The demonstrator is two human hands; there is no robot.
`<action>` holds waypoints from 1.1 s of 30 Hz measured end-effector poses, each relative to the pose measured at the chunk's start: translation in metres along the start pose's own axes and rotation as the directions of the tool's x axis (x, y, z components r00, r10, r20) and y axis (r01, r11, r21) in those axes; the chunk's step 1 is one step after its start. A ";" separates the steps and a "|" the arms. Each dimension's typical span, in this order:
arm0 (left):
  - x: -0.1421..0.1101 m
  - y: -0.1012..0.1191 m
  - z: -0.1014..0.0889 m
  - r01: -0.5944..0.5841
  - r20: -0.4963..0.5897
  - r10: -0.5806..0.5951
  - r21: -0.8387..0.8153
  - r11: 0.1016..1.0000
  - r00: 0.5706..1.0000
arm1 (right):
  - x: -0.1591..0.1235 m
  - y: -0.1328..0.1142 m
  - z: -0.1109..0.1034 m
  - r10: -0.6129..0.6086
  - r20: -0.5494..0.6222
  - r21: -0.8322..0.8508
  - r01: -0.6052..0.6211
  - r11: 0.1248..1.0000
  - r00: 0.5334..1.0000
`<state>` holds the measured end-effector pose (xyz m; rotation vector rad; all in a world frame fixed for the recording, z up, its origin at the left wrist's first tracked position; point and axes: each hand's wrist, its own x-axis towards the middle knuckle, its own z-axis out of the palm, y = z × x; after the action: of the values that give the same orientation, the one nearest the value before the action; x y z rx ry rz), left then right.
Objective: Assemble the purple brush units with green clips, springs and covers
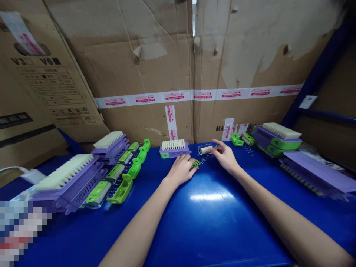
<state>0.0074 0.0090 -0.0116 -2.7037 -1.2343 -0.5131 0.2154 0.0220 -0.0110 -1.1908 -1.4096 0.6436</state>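
Cardboard point(144, 70) backs a shiny blue table point(211, 230); a purple brush point(174, 150) sits bristles-up just beyond the left hand point(181, 171); right hand point(226, 158) has its fingertips at a clear case point(200, 150); left fingers are on a small green piece point(196, 163); can't tell if either's really gripping, tbh.

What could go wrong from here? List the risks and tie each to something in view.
1. The small green piece at the left hand's fingertips might skid on the glossy blue table.
2. The clear case by the right hand's fingertips could get knocked, perhaps disturbing the pale piece inside.
3. The purple brush sits just beyond the left hand, so a careless reach might bump it.
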 end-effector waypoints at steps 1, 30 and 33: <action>0.000 0.000 0.000 -0.006 -0.008 0.006 -0.001 1.000 1.000 | 0.000 0.001 0.000 0.000 -0.019 0.018 0.000 1.000 1.000; 0.006 -0.001 0.004 0.094 -0.214 -0.286 -0.624 0.775 0.934 | -0.017 -0.019 0.017 0.280 0.413 0.467 -0.465 0.752 0.867; 0.005 0.000 0.000 0.067 -0.269 -0.278 -0.598 0.799 0.922 | -0.016 -0.020 0.016 0.306 0.372 0.497 -0.466 0.732 0.876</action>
<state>0.0101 0.0122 -0.0096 -2.7507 -1.4042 -1.5553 0.1920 0.0043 -0.0034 -0.9220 -1.0446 1.4697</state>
